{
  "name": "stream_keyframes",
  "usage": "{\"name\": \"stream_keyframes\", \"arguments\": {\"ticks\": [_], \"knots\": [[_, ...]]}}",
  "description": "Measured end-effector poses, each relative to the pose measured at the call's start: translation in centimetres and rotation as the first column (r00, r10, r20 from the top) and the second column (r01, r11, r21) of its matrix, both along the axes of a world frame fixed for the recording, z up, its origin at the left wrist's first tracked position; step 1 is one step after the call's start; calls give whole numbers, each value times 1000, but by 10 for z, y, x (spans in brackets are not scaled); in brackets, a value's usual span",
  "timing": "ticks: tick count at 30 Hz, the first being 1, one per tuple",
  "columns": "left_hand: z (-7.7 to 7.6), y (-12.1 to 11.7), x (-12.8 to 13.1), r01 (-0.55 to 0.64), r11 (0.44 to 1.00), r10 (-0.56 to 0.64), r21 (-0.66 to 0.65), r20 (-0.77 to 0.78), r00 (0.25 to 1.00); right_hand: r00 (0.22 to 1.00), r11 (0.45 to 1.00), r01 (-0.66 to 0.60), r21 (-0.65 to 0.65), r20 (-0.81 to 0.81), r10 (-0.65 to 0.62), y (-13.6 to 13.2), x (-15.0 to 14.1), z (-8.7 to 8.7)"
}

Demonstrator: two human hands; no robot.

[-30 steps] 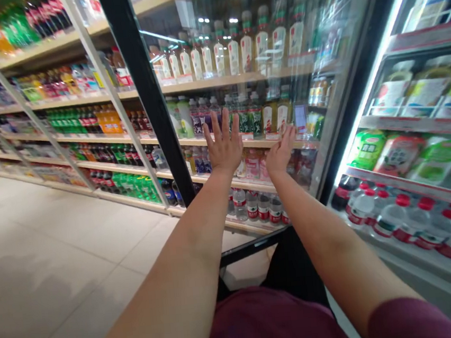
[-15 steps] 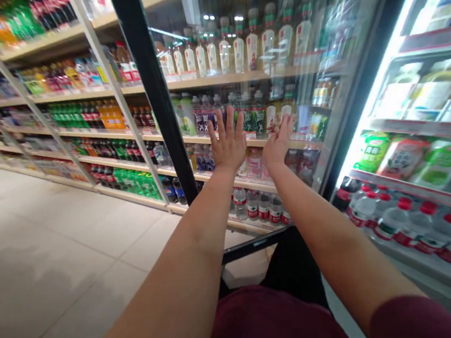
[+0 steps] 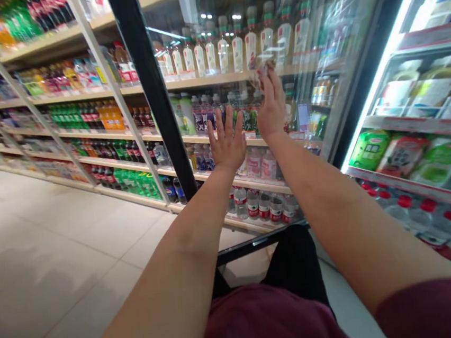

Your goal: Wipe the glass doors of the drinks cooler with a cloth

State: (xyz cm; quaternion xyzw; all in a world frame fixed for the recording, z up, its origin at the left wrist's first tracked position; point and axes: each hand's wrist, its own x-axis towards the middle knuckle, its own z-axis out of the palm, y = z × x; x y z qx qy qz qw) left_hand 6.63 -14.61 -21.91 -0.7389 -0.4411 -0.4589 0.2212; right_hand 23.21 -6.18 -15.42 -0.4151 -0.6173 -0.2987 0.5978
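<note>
In front of me is a black-framed glass door [image 3: 301,84], swung open. My left hand [image 3: 227,139] lies flat against the pane with its fingers spread. Further right and a little higher, my right hand [image 3: 271,106] presses a crumpled, patterned cloth [image 3: 264,72] to the glass. Only the cloth's upper part shows past the fingertips; the palm covers the rest. Bottles on shelves show through the pane behind both hands.
Shelves of drinks [image 3: 85,116] run along the left, above a tiled floor [image 3: 57,249]. At right stands a lit fridge [image 3: 424,123] with bottles and pouches. The door's bottom rail [image 3: 257,245] crosses just above my knees.
My right hand has slid upward over the glass, and the cloth at its fingertips has come into view. My left hand stays in the same place.
</note>
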Motion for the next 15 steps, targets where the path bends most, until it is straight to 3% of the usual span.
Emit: {"name": "stream_keyframes", "arguments": {"ticks": [2, 4, 10, 12, 15], "knots": [[8, -2, -3, -4, 1000, 4, -16, 16, 1000, 1000, 1000, 14, -20, -10, -15, -4, -1, -12], [27, -2, -6, -8, 1000, 9, -28, 36, 999, 999, 1000, 23, -15, -30, -24, -7, -3, -22], [107, 3, -19, 44, 999, -45, 21, 61, 997, 997, 998, 66, 9, -30, -65, -12, -9, -24], [119, 10, -23, 85, 996, -86, 35, 31, 996, 998, 998, 63, -1, -2, -63, -15, -6, -24], [119, 18, -26, 109, 994, -109, 33, 3, 994, 999, 998, 51, -31, 22, -50, -18, 3, -26]]}}
